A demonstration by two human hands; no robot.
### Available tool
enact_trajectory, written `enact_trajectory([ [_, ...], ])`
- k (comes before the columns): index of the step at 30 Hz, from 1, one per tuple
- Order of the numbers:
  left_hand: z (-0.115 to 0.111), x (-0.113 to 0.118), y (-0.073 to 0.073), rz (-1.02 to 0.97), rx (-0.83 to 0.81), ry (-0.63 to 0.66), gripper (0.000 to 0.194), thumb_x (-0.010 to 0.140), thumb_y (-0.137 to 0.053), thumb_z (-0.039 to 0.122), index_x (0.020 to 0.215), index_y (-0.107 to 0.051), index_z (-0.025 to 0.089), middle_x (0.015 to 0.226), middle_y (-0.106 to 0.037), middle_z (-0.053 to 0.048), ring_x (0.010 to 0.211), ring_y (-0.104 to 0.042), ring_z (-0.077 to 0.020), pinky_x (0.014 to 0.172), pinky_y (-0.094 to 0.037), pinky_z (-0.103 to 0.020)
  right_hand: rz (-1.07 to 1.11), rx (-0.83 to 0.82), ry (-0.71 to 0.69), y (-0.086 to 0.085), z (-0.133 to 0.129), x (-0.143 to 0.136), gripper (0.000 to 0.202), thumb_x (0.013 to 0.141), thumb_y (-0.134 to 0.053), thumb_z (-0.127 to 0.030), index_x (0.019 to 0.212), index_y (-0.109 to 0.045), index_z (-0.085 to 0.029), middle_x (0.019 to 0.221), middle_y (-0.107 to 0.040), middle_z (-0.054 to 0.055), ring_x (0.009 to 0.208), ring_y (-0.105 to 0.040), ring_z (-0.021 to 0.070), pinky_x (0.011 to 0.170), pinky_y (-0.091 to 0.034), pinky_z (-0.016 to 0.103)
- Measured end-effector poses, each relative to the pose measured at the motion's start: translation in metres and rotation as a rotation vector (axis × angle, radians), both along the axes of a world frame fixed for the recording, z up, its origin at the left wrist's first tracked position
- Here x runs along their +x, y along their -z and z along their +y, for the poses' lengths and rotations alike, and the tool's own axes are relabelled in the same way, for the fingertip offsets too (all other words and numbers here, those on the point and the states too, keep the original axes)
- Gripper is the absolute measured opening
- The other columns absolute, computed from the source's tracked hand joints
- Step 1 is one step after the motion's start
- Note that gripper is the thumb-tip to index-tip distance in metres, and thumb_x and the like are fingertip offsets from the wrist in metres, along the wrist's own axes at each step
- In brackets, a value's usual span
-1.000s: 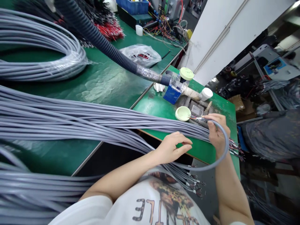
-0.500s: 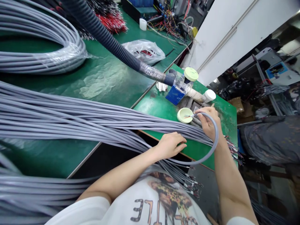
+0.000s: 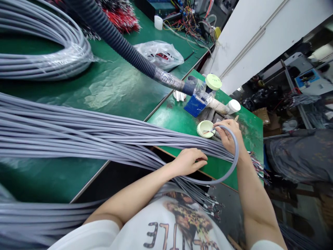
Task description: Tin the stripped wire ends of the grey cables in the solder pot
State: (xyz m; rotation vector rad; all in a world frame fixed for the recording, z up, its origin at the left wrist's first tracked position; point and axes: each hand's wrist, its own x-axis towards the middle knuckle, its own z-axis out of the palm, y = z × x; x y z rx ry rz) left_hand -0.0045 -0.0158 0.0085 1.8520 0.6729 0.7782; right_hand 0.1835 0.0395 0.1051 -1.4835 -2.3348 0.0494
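In my right hand (image 3: 229, 134) is the end of a grey cable (image 3: 236, 152), pinched between thumb and fingers. The cable curves down in a loop and back to the left. Its thin stripped wires sit over the opening of a small pale-yellow tub (image 3: 200, 130). My left hand (image 3: 189, 161) rests at the front edge of the green board, beside a long bundle of grey cables (image 3: 130, 131), fingers slightly curled and thumb apart, holding nothing visible. The bundle's coloured wire ends (image 3: 256, 165) lie to the right of my right wrist.
A dark corrugated hose (image 3: 130, 52) crosses above the table to a blue box (image 3: 195, 105). Behind are a yellow-green lid (image 3: 213, 81), a white cup (image 3: 233, 106) and a plastic bag (image 3: 162, 55). A large cable coil (image 3: 65, 62) lies at the upper left.
My right hand has moved slightly left with the cable, and the wire tips are a little lower in the tub. My left hand has hardly moved.
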Motion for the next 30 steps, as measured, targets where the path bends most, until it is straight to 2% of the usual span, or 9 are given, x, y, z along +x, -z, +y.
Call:
enact_trajectory([
  [8,0.0,0.0,-0.001,-0.021,-0.025,0.004,0.021,0.087,-0.055,0.03,0.095,-0.071,0.019,0.087,-0.071,-0.007,0.081,-0.062,-0.0181,0.076,-0.044,-0.027,-0.031,-0.001,-0.025,0.003,0.006,-0.001,0.024,0.094,-0.047,-0.033,0.095,-0.069,-0.024,0.091,-0.067,0.005,0.094,-0.057,0.0227,0.095,-0.037,0.043],
  [12,0.002,-0.002,-0.002,-0.022,-0.033,0.021,0.022,0.087,-0.055,0.031,0.096,-0.071,0.019,0.088,-0.071,-0.007,0.082,-0.063,-0.0185,0.077,-0.044,-0.027,-0.032,0.017,-0.016,-0.003,0.002,-0.001,0.024,0.094,-0.047,-0.034,0.096,-0.068,-0.024,0.091,-0.067,0.005,0.093,-0.058,0.0226,0.094,-0.037,0.043],
  [17,0.006,-0.004,-0.005,-0.029,-0.073,0.058,0.023,0.087,-0.055,0.031,0.097,-0.071,0.019,0.09,-0.072,-0.006,0.082,-0.064,-0.0181,0.077,-0.044,-0.025,-0.034,0.171,0.106,-0.019,0.0,0.021,0.023,0.093,-0.048,-0.035,0.097,-0.068,-0.026,0.093,-0.067,0.005,0.095,-0.058,0.0239,0.095,-0.037,0.044],
  [20,0.007,-0.005,-0.005,-0.017,-0.091,0.069,0.023,0.086,-0.055,0.031,0.098,-0.071,0.019,0.09,-0.072,-0.006,0.081,-0.064,-0.0177,0.077,-0.044,-0.025,-0.069,0.229,0.19,-0.022,0.005,0.042,0.023,0.092,-0.049,-0.037,0.094,-0.068,-0.025,0.091,-0.068,0.005,0.093,-0.058,0.0243,0.094,-0.037,0.044],
  [23,0.009,-0.005,-0.005,-0.01,-0.148,0.077,0.024,0.086,-0.055,0.032,0.098,-0.071,0.018,0.087,-0.072,-0.005,0.076,-0.064,-0.0164,0.072,-0.044,-0.024,-0.102,0.223,0.267,-0.016,0.014,0.06,0.024,0.092,-0.048,-0.036,0.091,-0.069,-0.024,0.09,-0.069,0.005,0.089,-0.059,0.0239,0.09,-0.039,0.042],
  [30,0.011,-0.008,-0.012,-0.046,-0.278,0.099,0.028,0.088,-0.051,0.033,0.1,-0.07,0.016,0.084,-0.071,-0.004,0.073,-0.062,-0.015,0.067,-0.043,-0.022,-0.142,0.126,0.335,0.007,0.038,0.085,0.028,0.092,-0.045,-0.036,0.091,-0.069,-0.02,0.084,-0.07,0.008,0.083,-0.061,0.024,0.077,-0.043,0.036],
])
